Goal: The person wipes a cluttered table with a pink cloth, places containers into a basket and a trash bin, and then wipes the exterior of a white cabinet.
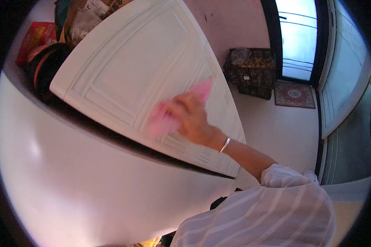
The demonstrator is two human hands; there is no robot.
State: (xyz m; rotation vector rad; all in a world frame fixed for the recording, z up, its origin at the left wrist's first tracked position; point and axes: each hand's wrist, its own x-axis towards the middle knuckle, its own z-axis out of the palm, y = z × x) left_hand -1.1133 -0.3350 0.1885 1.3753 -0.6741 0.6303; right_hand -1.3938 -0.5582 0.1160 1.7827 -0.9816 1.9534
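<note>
My right hand (190, 119) holds a pink cloth (201, 89) against the white panelled door (136, 61) of a cabinet. Part of the cloth bunches out to the left of the fingers, and a pointed corner sticks up past the knuckles. Hand and cloth are a little blurred. A silver bangle (225, 145) circles the wrist, below a striped white sleeve (278, 174). My left hand is out of view. A smooth, glossy white surface (111, 185) fills the lower left, with a dark gap between it and the panelled door.
A red box (43, 32), a clear plastic bag (83, 26) and a dark round item with an orange rim (44, 68) crowd the upper left. Near the glazed door (298, 40) stand a dark crate (250, 72) and a patterned mat (295, 94). Glass panels (343, 68) line the right.
</note>
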